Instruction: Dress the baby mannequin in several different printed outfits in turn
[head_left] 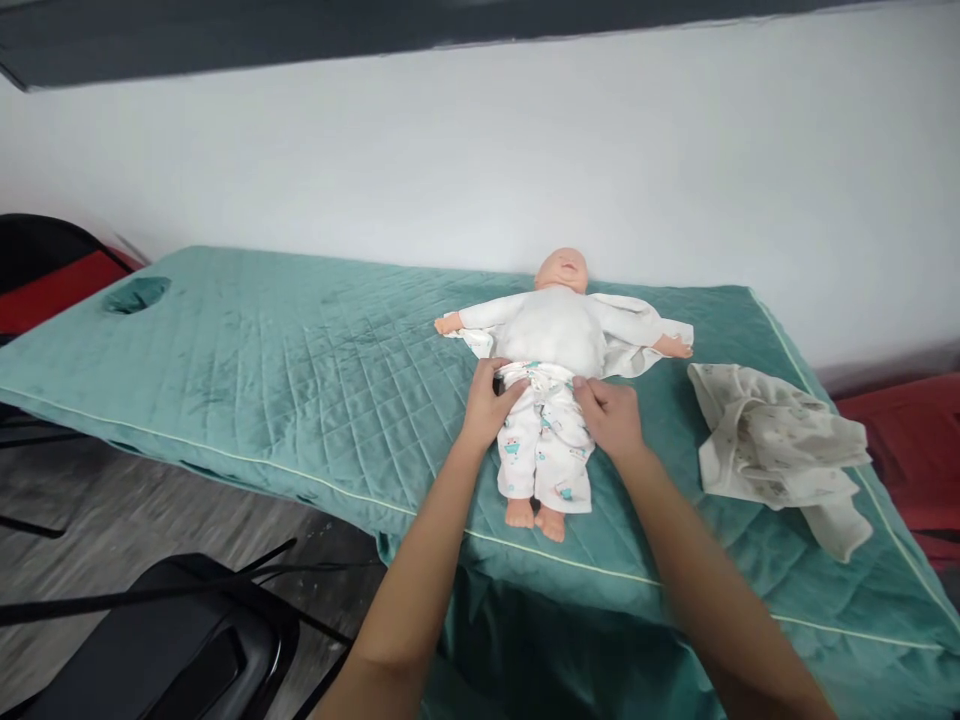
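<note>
A baby doll [559, 325] lies on its back on a green quilted bed cover, head toward the wall and arms spread wide. It wears white patterned pants [551, 455], and a pale garment [637, 352] is spread beneath its arms and back. My left hand [491, 400] grips the waistband on one side, thumb over the front. On the other side my right hand [611, 412] pinches the waistband near the hip. The doll's bare feet [536, 517] stick out of the pant legs.
A crumpled white patterned garment [776, 440] lies on the bed [315, 370] to the right. The wall [480, 160] runs along the far edge. A black folding chair [202, 630] stands at lower left, and red seats show at both sides.
</note>
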